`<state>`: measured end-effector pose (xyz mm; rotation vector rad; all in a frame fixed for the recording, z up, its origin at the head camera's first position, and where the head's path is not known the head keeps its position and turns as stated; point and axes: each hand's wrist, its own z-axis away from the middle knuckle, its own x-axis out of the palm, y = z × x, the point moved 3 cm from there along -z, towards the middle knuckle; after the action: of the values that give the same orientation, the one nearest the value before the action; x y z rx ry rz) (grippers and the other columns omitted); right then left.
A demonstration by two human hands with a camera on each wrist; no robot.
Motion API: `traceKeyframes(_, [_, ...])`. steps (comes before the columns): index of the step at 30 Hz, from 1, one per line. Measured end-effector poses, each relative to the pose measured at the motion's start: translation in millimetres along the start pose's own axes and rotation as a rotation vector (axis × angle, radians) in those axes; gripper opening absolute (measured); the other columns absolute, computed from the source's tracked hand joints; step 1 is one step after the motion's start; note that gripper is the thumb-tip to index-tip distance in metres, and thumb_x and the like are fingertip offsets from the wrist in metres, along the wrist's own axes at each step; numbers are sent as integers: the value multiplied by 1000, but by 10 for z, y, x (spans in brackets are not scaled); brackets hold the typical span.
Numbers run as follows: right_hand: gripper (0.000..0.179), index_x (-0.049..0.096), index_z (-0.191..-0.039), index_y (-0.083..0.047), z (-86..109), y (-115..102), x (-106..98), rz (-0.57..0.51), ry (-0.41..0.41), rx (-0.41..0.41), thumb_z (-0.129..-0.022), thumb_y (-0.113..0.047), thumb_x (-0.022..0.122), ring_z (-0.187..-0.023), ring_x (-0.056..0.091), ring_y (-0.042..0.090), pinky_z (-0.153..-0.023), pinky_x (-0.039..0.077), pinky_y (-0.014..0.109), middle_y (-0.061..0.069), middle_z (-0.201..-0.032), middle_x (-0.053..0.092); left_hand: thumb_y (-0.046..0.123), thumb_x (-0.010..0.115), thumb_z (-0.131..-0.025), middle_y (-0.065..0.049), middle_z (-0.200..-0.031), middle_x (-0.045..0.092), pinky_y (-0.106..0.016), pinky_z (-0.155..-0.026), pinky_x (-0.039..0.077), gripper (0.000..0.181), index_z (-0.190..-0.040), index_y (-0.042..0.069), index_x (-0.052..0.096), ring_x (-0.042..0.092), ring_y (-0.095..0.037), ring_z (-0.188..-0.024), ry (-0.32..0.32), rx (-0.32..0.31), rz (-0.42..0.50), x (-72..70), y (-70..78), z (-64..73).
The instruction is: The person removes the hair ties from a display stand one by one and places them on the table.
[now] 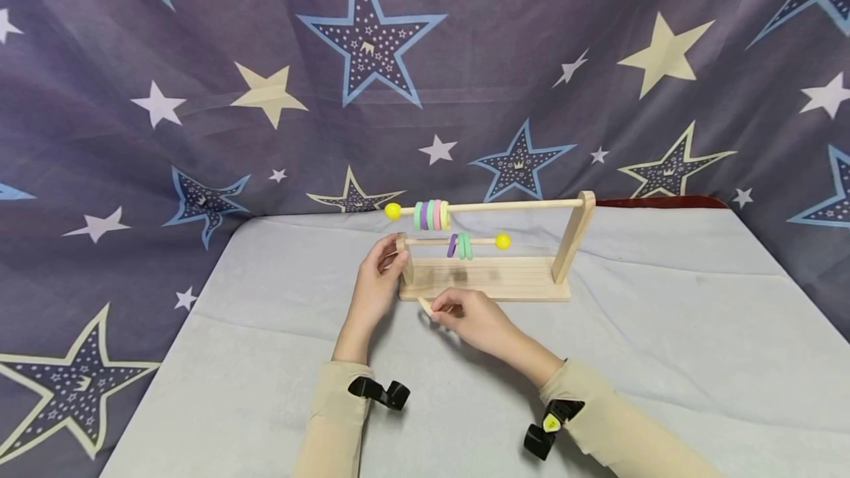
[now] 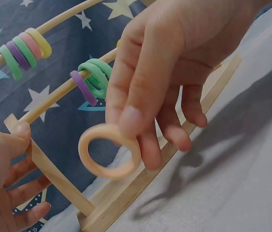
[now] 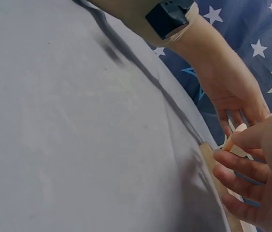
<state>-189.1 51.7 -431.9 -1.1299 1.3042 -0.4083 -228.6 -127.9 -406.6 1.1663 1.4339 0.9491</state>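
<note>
A wooden ring stand has a flat base [image 1: 518, 282], a short post [image 1: 408, 270] on the left and a tall post [image 1: 574, 237] on the right. My left hand [image 1: 373, 286] grips the top of the short post, thumb against it in the left wrist view. Just in front of the base, my right hand [image 1: 479, 321] pinches a plain peach-coloured ring [image 2: 83, 152] between thumb and forefinger. Its other fingers hang loosely bent. Purple and green rings [image 1: 463, 246] hang on the lower rod; several pastel rings [image 1: 428, 215] sit near the upper rod's left end.
Yellow balls cap the rods, one at the upper rod's left end [image 1: 393, 211], one at the lower rod's right end [image 1: 503, 241]. A pale cloth covers the table [image 1: 664, 330]. Behind it hangs a dark star-patterned curtain [image 1: 465, 94].
</note>
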Motion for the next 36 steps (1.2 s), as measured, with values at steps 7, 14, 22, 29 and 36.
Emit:
traceKeyframes(7, [3,71,-93,-14,-61,-10,52,149,-35,-4,-91,-16,72,-76,61,8,-73,51,27,-8,-83,68,11,57,-101,-30,-133,54,-47,-106,41,46,-142,-7,45,53,-41,-124,-10,-3,-8,-14,251,107])
traceKeyframes(14, [4,70,-90,-15,-113,13,92,230,-35,-27,-91,-19,72,-73,59,7,-70,48,28,-10,-79,67,12,57,-101,-30,-133,54,-48,-105,41,47,-142,-8,44,53,-41,-124,-12,-3,-9,-13,237,95])
traceKeyframes(22, [6,71,-90,-11,-149,32,130,232,-50,-48,-90,-16,73,-71,57,7,-68,47,25,-10,-78,65,10,57,-101,-30,-133,54,-47,-106,41,46,-141,-8,45,53,-41,-124,-11,0,1,-13,238,96])
traceKeyframes(29, [7,71,-85,-17,-150,31,162,291,-71,-63,-89,-12,73,-63,50,4,-59,43,24,-12,-70,57,10,57,-101,-31,-133,54,-49,-105,41,46,-142,-9,44,53,-42,-123,-13,7,-3,-13,243,94])
traceKeyframes(36, [8,71,-84,-21,-142,20,179,325,-74,-68,-89,-14,72,-63,48,4,-57,41,25,-14,-67,54,12,57,-101,-30,-133,54,-49,-105,41,47,-142,-7,44,53,-41,-123,-15,-1,-14,-9,239,99])
